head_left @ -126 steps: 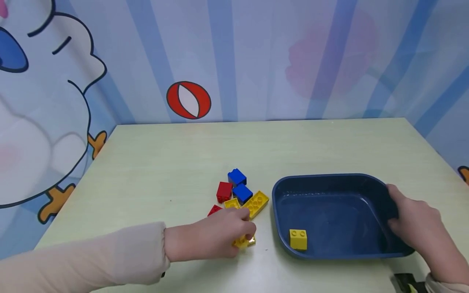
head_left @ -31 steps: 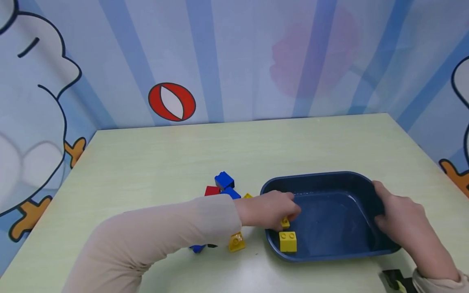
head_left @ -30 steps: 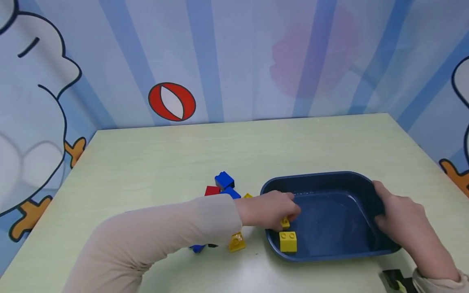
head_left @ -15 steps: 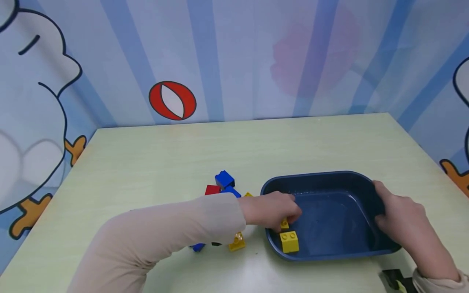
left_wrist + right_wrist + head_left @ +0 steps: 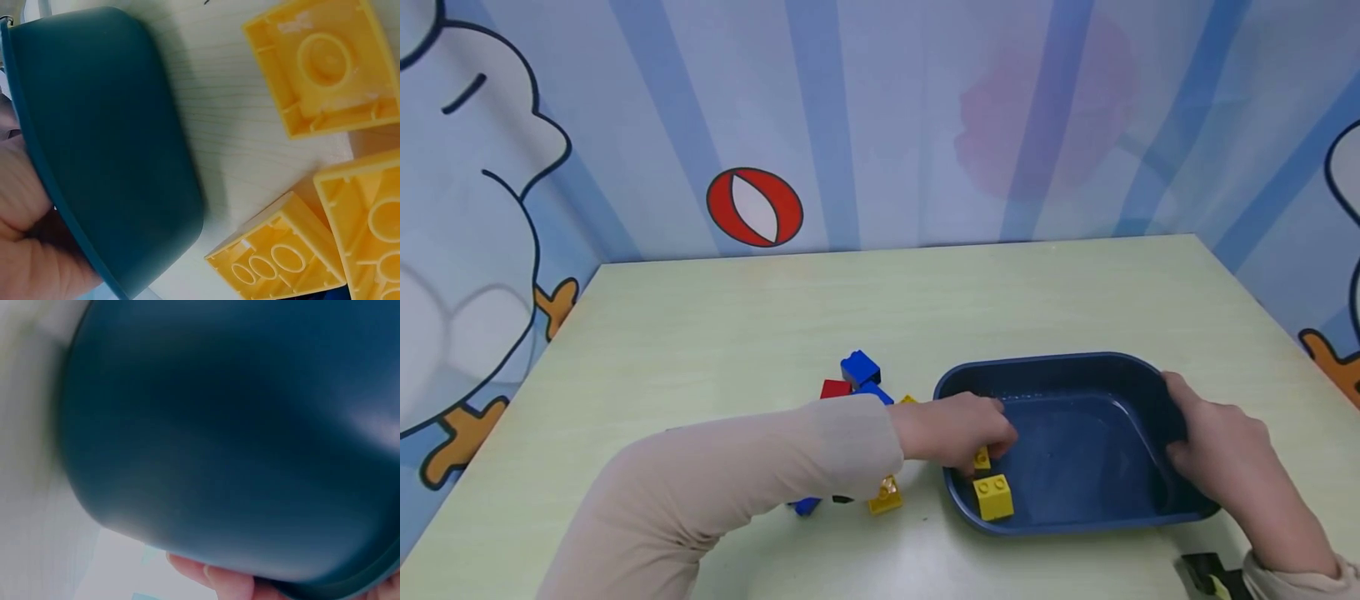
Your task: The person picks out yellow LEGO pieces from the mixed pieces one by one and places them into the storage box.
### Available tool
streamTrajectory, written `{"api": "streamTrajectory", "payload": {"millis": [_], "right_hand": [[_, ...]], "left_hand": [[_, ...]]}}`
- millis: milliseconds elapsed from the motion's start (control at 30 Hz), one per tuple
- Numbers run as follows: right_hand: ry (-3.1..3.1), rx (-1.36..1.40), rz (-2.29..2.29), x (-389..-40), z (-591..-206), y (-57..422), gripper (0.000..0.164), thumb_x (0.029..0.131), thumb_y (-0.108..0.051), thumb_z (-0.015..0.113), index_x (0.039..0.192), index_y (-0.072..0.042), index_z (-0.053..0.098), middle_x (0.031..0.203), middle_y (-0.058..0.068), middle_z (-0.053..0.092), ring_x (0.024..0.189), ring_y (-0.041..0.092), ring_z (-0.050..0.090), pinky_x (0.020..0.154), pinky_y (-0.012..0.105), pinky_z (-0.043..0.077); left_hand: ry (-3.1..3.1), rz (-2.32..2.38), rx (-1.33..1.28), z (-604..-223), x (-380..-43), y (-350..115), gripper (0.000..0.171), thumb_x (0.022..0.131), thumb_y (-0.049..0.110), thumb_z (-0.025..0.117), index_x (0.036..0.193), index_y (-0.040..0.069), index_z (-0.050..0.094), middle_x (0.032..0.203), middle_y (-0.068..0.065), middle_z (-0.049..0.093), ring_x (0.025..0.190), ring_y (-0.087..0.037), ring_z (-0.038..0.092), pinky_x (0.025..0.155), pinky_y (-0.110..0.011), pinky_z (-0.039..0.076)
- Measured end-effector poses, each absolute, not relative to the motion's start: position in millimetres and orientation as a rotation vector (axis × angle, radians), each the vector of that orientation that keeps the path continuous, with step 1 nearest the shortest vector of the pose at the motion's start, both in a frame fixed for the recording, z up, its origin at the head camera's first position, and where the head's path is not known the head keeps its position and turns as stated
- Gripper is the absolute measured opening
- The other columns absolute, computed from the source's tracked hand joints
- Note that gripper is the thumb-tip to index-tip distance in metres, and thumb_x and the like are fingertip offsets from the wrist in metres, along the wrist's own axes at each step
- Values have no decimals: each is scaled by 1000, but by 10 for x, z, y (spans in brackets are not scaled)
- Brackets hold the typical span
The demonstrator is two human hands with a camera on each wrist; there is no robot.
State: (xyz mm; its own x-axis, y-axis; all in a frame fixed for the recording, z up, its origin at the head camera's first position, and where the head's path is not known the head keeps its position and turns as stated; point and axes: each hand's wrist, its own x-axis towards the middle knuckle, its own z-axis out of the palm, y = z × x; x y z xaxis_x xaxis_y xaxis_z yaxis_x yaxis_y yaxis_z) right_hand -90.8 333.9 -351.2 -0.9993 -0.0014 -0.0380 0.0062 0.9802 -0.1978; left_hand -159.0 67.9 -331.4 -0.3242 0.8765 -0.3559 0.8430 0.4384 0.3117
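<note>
A dark blue tray (image 5: 1105, 523) with a raised rim stands right of the middle of the table. My left hand (image 5: 962, 429) reaches over its left rim, fingers curled round a small yellow building brick (image 5: 982, 458) inside. Just in front of that hand, a second yellow brick (image 5: 995, 497) sits turned slightly in the tray's near left corner. My right hand (image 5: 1221, 446) grips the tray's right rim, thumb inside; in the right wrist view its fingertips (image 5: 231, 584) show along the tray's outer wall. The left wrist view has the left hand partly hidden behind the tray wall (image 5: 106, 137).
Left of the tray lie loose bricks, partly hidden by the left sleeve (image 5: 760, 467): a blue brick (image 5: 860, 367), a red brick (image 5: 836, 388), a yellow brick (image 5: 886, 495) and several others. A dark object (image 5: 1210, 575) is at the right wrist. A printed backdrop (image 5: 887, 125) stands behind the table.
Since the oldest frame my left hand has moved right from the brick pile into the tray with a yellow brick. Lately the other yellow brick there has turned slightly. My right hand keeps its grip.
</note>
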Motion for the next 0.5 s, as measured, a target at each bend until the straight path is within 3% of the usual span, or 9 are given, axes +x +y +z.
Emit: {"api": "streamTrajectory", "payload": {"millis": [233, 500], "right_hand": [[3121, -10, -302, -912, -3524, 3333, 69, 69, 3, 67, 127, 14, 33, 69, 27, 57, 48, 27, 48, 42, 41, 36], [3092, 3, -290, -920, -3523, 3342, 69, 70, 1, 67, 129, 14, 32, 67, 24, 57, 49, 26, 48, 43, 40, 35]], "left_hand": [[2236, 63, 1479, -3297, -1607, 672, 19, 80, 15, 74, 95, 12, 64, 89, 1, 53, 82, -10, 47, 67, -13, 39], [2274, 10, 1519, -3164, -1602, 661, 24, 79, 20, 75, 100, 14, 64, 94, 1, 55, 83, -10, 48, 68, -13, 39]]}}
